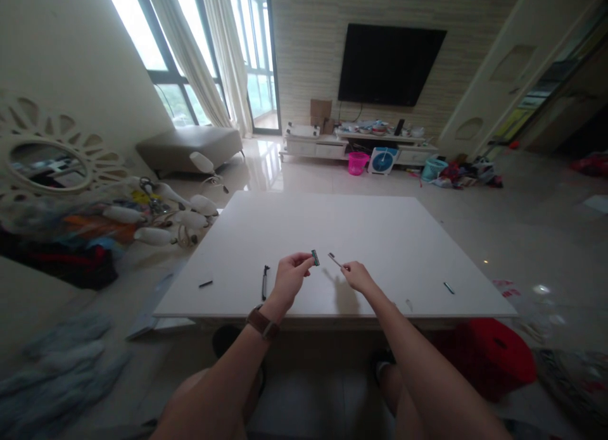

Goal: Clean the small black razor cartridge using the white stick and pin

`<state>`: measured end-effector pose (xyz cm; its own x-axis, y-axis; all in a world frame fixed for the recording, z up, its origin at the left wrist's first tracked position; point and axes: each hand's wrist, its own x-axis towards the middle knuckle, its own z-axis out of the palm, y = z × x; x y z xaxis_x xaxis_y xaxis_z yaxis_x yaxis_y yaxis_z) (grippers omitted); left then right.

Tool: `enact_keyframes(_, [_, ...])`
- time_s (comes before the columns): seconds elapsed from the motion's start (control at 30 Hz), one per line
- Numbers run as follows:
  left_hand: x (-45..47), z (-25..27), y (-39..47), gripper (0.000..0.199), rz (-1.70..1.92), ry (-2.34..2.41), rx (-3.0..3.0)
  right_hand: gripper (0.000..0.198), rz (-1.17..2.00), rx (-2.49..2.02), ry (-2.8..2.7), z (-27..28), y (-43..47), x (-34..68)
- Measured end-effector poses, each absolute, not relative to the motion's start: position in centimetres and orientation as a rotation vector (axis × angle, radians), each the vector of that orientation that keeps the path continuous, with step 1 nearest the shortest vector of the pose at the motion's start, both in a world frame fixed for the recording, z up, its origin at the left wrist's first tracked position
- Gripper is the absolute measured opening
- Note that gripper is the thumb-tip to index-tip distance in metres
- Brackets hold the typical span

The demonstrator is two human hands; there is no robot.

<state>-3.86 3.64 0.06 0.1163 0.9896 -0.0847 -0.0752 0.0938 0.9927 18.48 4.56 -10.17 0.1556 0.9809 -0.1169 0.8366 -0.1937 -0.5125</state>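
My left hand [291, 275], with a brown watch band on its wrist, pinches a small teal and dark razor cartridge [315, 257] between thumb and fingers. My right hand [357, 276] is closed on the end of a thin razor handle [335, 260] that slants up and left, its dark tip pointing at the cartridge. A small gap lies between the two pieces, both held above the white table [323, 218]. Left of my left hand, a black razor handle [265, 283] lies on the tabletop. A small dark bar [206, 283] rests further left, and a dark green strip [449, 288] lies at the right.
A clear scrap [409, 304] lies near the table's front edge. A red stool [494, 358] stands below the right corner. White lamp shades [190, 220] and piled goods crowd the left side. Across the floor are a TV cabinet [313, 147] and a pink basket [357, 163].
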Motion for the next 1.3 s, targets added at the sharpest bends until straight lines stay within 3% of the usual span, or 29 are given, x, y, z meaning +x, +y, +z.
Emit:
enact_keyframes(0.4, [-3.7, 0.6, 3.3, 0.021, 1.078, 1.048, 1.102, 0.022, 0.428, -2.376, -1.617, -13.6, 4.2, 19.2])
enact_keyframes(0.8, [-3.9, 0.9, 3.5, 0.020, 1.084, 1.029, 1.085, 0.016, 0.528, -2.479, -1.515, -13.9, 4.6, 16.4])
enact_keyframes(1.07, [-4.2, 0.4, 3.9, 0.023, 1.044, 1.023, 1.093, 0.016, 0.560, -2.258, -1.471, -11.2, 4.8, 15.4])
enact_keyframes(1.3, [-4.0, 0.3, 3.9, 0.027, 0.988, 0.994, 1.146, 0.045, 0.718, -1.717, -1.455, -5.2, 5.0, 13.3])
